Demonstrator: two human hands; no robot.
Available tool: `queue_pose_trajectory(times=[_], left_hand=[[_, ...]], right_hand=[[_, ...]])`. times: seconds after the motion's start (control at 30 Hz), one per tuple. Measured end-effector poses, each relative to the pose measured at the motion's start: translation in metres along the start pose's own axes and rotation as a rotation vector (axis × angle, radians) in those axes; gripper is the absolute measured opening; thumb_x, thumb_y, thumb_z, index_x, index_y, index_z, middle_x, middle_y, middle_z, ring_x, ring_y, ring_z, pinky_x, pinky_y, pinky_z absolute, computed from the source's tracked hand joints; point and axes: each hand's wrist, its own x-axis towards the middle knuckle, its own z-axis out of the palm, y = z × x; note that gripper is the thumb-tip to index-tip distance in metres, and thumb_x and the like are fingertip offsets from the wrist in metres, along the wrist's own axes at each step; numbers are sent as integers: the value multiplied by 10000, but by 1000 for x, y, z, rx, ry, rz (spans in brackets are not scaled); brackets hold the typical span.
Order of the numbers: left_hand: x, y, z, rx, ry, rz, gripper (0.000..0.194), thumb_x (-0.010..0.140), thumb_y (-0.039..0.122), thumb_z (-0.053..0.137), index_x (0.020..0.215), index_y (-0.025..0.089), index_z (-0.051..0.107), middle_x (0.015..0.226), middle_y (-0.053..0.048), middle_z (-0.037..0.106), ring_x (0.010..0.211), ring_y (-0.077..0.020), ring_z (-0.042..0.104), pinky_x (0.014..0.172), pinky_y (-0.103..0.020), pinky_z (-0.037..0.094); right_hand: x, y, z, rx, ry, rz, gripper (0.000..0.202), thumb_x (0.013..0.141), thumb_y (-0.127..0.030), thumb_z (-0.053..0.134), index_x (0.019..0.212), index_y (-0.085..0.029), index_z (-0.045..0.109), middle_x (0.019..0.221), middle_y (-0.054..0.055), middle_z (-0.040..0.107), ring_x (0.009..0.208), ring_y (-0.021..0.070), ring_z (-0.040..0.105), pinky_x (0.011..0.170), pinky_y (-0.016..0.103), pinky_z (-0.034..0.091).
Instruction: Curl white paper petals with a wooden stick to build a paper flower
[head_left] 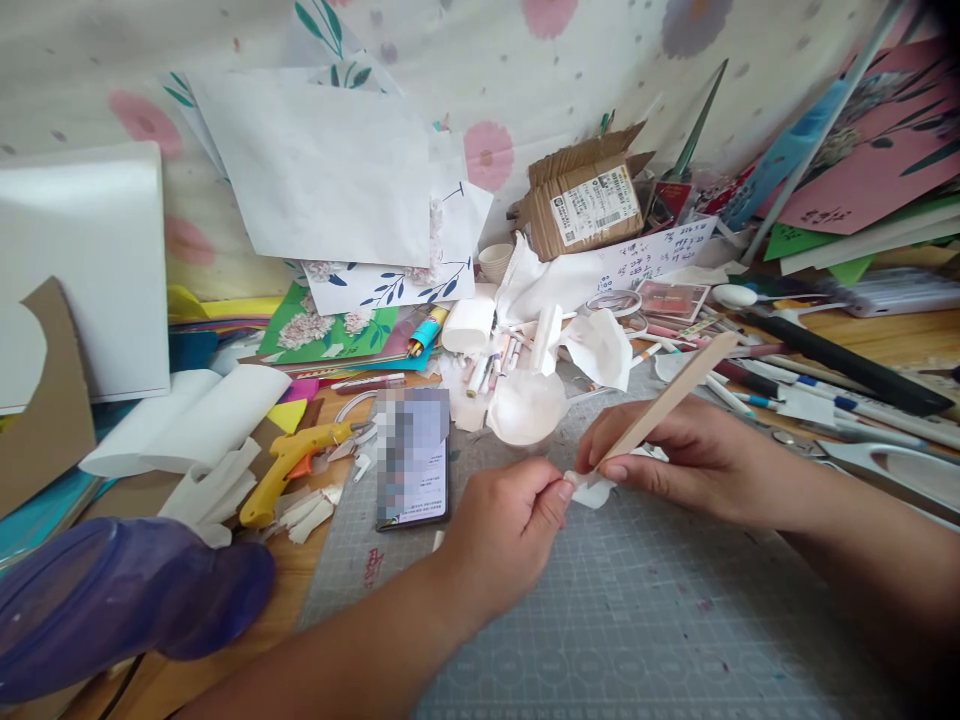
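Observation:
Over the grey cutting mat (600, 620), my two hands meet at a small white piece that looks like paper (592, 492). My left hand (504, 535) is closed, pinching the near end of this piece between thumb and forefinger. A flat wooden stick (675, 390) slants up to the right out of my right hand (679, 455), whose thumb and fingers close on it. Its lower end touches or nearly touches the white piece; my fingers partly hide the contact. Just behind my hands stands a white paper bowl (527, 410) with white material inside.
Left of my hands lie a phone (420, 470) and a yellow hot glue gun (292, 470). A purple object (135, 600) fills the lower left. Pens (817, 385), scissors (885, 465) and a cardboard box (581, 195) crowd the right and back. White scraps (600, 345) lie behind the bowl.

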Motion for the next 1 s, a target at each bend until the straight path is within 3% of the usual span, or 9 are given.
queue_pose_trajectory(times=[0.23, 0.53, 0.67, 0.8, 0.9, 1.0], left_hand=[[1, 2, 2, 100, -19, 15, 248, 918, 268, 488, 695, 198, 571, 615, 27, 578, 582, -133, 538, 591, -260, 363], [0, 1, 1, 190, 37, 49, 251, 918, 245, 492, 685, 191, 567, 583, 30, 541, 543, -124, 471, 563, -257, 331], [1, -3, 2, 233, 48, 75, 245, 919, 228, 497, 693, 185, 583, 599, 21, 577, 543, -124, 496, 566, -255, 349], [-1, 4, 2, 313, 63, 155, 220, 926, 229, 514, 751, 176, 637, 640, 1, 642, 573, -138, 560, 571, -261, 377], [-11, 12, -8, 361, 133, 254, 229, 932, 206, 494, 769, 172, 652, 646, -2, 657, 572, -133, 586, 561, -253, 401], [-26, 4, -37, 517, 308, 247, 267, 929, 185, 458, 766, 176, 670, 638, -7, 657, 570, -139, 603, 575, -262, 429]], right_hand=[[-1, 4, -1, -33, 20, 13, 249, 976, -348, 574, 881, -159, 706, 845, 80, 759, 728, 177, 686, 662, 282, 519], [2, -2, 1, 49, -12, 31, 219, 977, -321, 583, 927, -162, 725, 896, 77, 782, 812, 182, 723, 744, 283, 556], [3, 0, 3, 57, -12, 17, 213, 980, -319, 579, 936, -163, 717, 970, 92, 782, 875, 183, 726, 792, 292, 561], [3, 5, 1, -18, 2, 47, 280, 988, -368, 551, 924, -148, 713, 932, 104, 781, 831, 192, 717, 741, 301, 554], [3, 9, -2, -59, 9, 105, 324, 983, -407, 543, 937, -140, 721, 899, 100, 779, 798, 195, 709, 708, 297, 544], [5, 11, -4, -81, -5, 115, 342, 983, -416, 534, 953, -134, 726, 867, 91, 769, 758, 184, 688, 678, 281, 529]])
